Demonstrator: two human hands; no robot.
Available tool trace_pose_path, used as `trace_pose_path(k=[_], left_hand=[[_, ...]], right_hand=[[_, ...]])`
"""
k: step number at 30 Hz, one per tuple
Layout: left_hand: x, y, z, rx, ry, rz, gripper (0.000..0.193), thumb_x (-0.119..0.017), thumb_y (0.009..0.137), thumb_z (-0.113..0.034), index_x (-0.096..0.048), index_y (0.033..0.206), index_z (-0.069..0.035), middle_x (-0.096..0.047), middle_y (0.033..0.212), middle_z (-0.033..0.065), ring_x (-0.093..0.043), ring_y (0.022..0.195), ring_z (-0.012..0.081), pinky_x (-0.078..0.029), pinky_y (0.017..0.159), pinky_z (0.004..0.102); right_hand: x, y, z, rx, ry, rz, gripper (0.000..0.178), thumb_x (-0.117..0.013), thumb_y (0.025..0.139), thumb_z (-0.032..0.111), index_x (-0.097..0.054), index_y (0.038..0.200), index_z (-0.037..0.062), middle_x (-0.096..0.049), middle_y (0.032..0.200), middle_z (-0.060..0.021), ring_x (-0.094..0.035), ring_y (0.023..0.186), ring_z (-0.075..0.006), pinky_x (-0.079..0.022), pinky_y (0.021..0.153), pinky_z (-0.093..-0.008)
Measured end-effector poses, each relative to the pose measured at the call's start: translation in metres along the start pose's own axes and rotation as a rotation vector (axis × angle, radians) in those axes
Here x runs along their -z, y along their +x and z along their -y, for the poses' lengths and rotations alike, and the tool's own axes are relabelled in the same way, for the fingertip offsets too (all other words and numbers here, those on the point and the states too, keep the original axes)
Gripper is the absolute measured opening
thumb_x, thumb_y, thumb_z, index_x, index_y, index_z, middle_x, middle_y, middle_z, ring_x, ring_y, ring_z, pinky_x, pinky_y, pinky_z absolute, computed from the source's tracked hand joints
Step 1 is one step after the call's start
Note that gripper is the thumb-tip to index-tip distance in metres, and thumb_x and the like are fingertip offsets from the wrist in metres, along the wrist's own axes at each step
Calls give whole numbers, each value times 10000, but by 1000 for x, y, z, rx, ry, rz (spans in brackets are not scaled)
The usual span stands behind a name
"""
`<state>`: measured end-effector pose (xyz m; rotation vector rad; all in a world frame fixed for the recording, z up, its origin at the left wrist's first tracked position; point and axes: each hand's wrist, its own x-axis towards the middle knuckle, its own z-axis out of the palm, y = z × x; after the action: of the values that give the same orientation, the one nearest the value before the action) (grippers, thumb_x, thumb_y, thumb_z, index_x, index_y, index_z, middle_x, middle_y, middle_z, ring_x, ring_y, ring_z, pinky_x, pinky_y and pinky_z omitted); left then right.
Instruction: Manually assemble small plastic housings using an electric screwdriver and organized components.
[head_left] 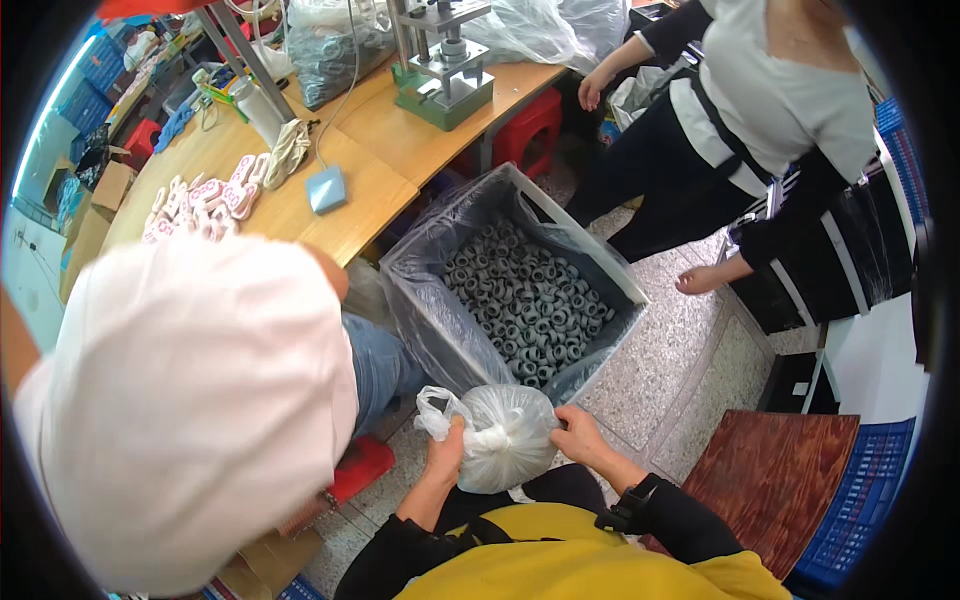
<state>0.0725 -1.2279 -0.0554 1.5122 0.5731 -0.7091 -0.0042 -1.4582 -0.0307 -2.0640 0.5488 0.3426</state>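
Plastic bag point(515, 450), one, translucent, plump; from here I see it between the left hand point(445, 458), gripping its gathered handles, and the right hand point(582, 437), pinching its opposite side.

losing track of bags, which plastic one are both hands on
The knotted, translucent bag between left hand and right hand; the others are all farther off.

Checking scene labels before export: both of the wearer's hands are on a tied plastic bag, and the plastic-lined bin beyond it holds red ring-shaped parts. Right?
Not quite: the ring-shaped parts are grey, not red, as the head view shows. The rest stands: left hand and right hand are on the tied plastic bag, with the plastic-lined bin beyond it.
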Motion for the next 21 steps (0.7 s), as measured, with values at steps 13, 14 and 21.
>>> trace_pose_path(k=[13,14,21], left_hand=[[-79,193,-78,-52,-225,-192,450,-568,946,-204,-488,1329,19,-576,1250,106,-554,1126,206,-448,954,342],[-85,212,-80,-34,-246,-179,453,-568,953,-209,-471,1346,-5,-565,1262,100,-556,1124,210,-454,958,351],[-114,322,-150,1,-415,-206,467,-593,963,-277,-505,1309,24,-614,1205,110,-624,1051,237,-519,908,387]], right_hand=[[45,249,-14,68,182,82,297,-585,697,124,-659,944,-24,-591,847,-175,-592,772,-325,-470,712,-378],[53,272,-17,97,180,93,299,-582,703,126,-659,950,-25,-591,845,-174,-593,772,-324,-470,712,-380],[67,420,4,166,273,161,281,-591,707,69,-654,953,-50,-585,819,-141,-588,747,-234,-468,684,-329]])
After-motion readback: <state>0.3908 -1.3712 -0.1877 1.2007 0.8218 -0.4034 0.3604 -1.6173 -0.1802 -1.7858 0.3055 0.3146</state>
